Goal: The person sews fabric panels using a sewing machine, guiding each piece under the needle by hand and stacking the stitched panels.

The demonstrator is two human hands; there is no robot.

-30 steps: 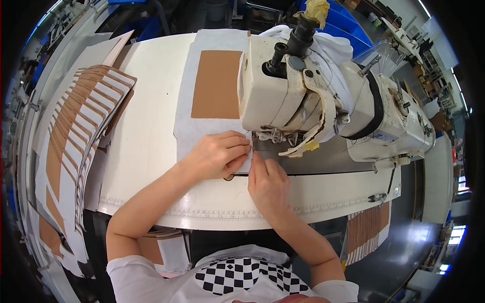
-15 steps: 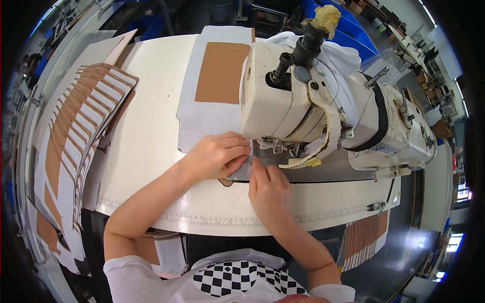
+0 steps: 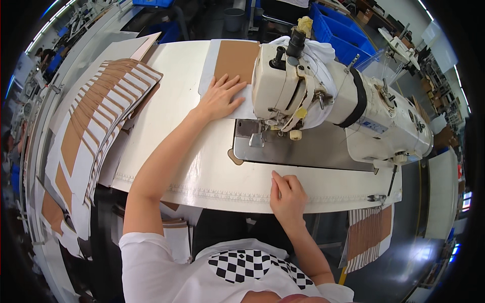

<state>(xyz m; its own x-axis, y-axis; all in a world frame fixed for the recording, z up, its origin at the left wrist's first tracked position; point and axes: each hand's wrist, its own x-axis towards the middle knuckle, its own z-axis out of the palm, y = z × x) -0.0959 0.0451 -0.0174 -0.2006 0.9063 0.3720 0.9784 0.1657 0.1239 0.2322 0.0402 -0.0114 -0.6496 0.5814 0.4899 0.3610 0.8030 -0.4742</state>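
Note:
My left hand (image 3: 222, 96) lies with fingers spread on a pale sheet with a brown panel (image 3: 235, 58), left of the sewing machine's head (image 3: 273, 96). Part of the sheet is hidden behind the machine. The presser foot (image 3: 256, 139) stands over the metal bed plate (image 3: 303, 151), with no sheet visible under it. My right hand (image 3: 287, 194) is in front of that plate, above the white table (image 3: 161, 111), its fingers curled together; whether they hold anything I cannot make out.
Layered pieces with brown strips (image 3: 101, 111) are stacked along the left. More striped pieces (image 3: 369, 235) hang below the table's right front. Blue crates (image 3: 338, 35) and a grey bucket (image 3: 233, 19) stand beyond the table. A pale board (image 3: 438, 192) is at the right.
My left hand has moved away from me with the sheet, which slid back from the needle area, and its fingers have spread. My right hand has drawn down and right, toward the front edge.

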